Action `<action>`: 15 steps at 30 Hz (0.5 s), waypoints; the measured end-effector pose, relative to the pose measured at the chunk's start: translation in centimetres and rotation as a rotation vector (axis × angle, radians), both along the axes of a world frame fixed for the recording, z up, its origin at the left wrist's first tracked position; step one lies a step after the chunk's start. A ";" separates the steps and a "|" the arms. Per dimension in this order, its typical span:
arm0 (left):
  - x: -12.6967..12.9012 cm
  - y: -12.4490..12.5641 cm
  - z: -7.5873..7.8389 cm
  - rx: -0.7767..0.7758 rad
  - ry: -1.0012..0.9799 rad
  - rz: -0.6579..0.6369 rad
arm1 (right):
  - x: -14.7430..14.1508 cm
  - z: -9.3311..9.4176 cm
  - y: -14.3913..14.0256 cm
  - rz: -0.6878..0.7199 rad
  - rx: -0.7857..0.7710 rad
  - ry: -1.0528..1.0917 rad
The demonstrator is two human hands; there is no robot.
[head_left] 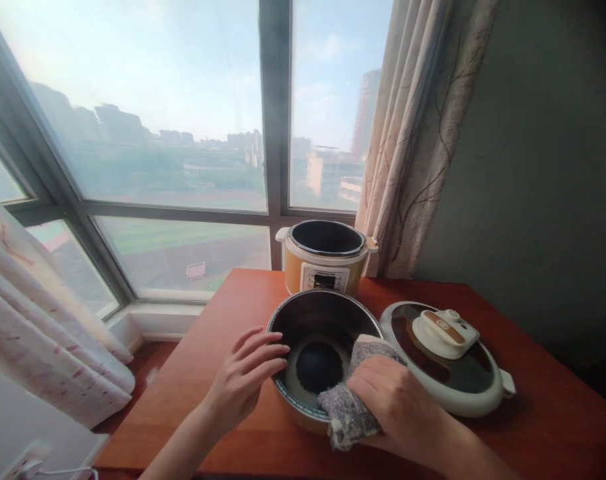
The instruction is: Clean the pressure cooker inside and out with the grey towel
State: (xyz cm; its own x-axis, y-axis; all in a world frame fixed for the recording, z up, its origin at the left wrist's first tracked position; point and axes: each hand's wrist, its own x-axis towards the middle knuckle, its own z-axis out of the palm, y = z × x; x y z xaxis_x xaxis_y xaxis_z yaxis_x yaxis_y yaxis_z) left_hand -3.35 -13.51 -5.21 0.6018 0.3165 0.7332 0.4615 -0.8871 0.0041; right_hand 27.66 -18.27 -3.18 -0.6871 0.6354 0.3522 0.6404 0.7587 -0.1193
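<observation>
Over the right rim of the pot [323, 313], the right hand [395, 393] grips a cloth [350, 408], and pushing could spin the pot on the bench [197, 347], as the left hand [243, 377] has an open grip.

I count 3 things on the reddish-brown wooden table [207, 347]: the tan electric pressure cooker base [293, 270] near its far edge, control panel [325, 279] facing me; just in front, the dark-lined inner pot [317, 363], mouth up; and right of that, the lid [413, 328], handle [445, 330] upward.
</observation>
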 end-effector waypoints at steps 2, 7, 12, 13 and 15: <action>1.6 -1.9 0.3 0.030 0.004 -0.030 | -0.5 -0.1 -0.2 -0.025 0.038 0.004; 6.1 -5.3 0.4 0.018 -0.050 0.075 | -1.8 -0.3 -0.7 -0.062 0.122 0.043; 6.9 -5.1 -0.1 -0.009 -0.113 0.151 | -2.0 -0.4 -0.9 -0.038 0.154 0.055; 6.5 -4.8 -0.1 -0.010 -0.106 0.146 | -2.0 -0.4 -0.9 -0.028 0.148 0.045; 5.5 -4.1 -0.1 -0.010 -0.082 0.117 | -1.9 -0.1 -0.9 -0.011 0.123 0.024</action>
